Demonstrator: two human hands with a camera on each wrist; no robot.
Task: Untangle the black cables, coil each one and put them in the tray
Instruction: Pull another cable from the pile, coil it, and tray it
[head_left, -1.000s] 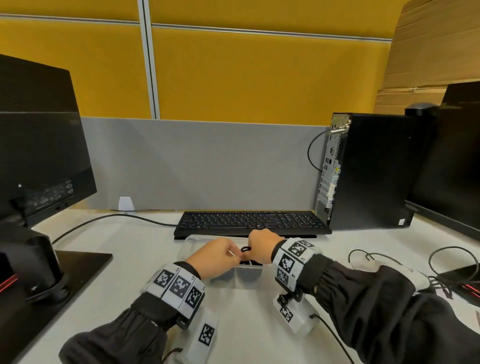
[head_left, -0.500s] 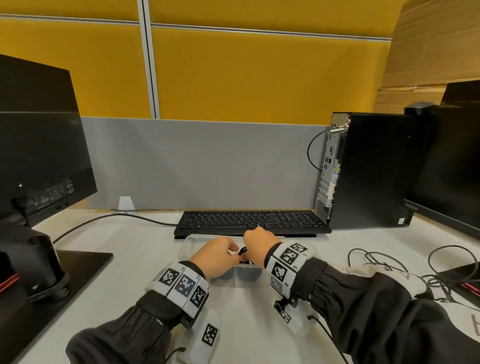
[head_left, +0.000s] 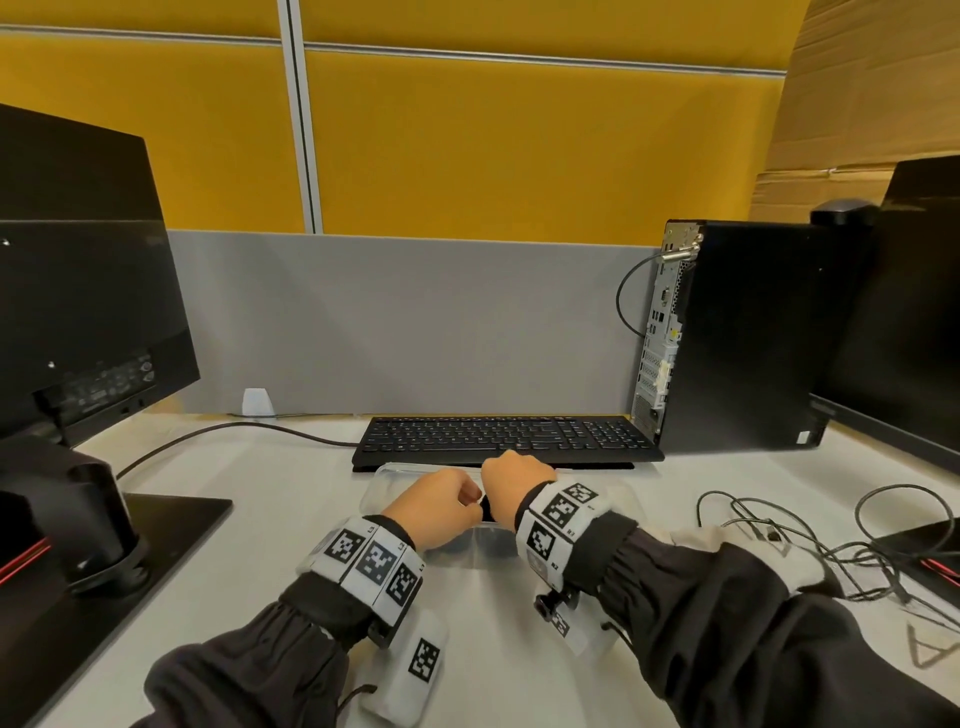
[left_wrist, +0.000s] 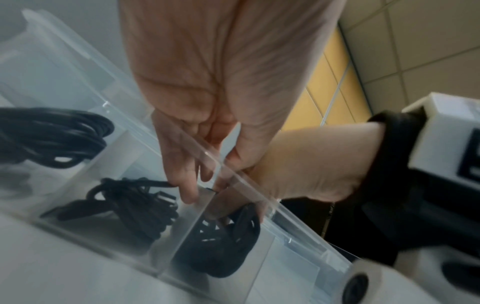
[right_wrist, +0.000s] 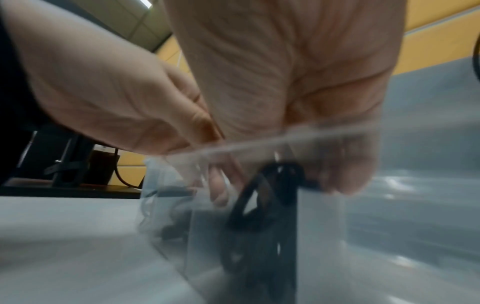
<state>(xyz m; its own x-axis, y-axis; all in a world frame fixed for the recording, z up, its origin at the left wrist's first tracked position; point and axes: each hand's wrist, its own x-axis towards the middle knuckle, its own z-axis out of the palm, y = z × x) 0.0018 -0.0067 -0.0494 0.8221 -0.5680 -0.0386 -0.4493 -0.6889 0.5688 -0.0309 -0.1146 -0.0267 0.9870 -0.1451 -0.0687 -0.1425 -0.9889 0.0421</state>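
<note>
Risk, largest first: the clear tray (head_left: 613, 499), light and unanchored beneath both hands, is likely to be dragged or tipped if the bundle is pushed against a wall. Next, the coiled cable (left_wrist: 228, 242) is judged springy; once let go it may loosen and ride up over the divider (left_wrist: 207, 222) into the next cell. Least, a connector end may be caught under a finger on withdrawal.

Left hand (head_left: 436, 506): fingers are curled down into the tray, tips at the divider just beside the bundle; whether anything is pinched cannot be told. Right hand (head_left: 514, 483): fingers are curled round the top of the coiled cable, which is held low inside the tray, directly below this hand, close to the floor.

Contents, as seen in the left wrist view: a second bundle (left_wrist: 135, 207) lies in the cell on the left hand's side of the divider; a third bundle (left_wrist: 52, 135) lies in a cell further out beyond it.

Loose cables (head_left: 779, 535) are left on the desk, well out past the right forearm.
</note>
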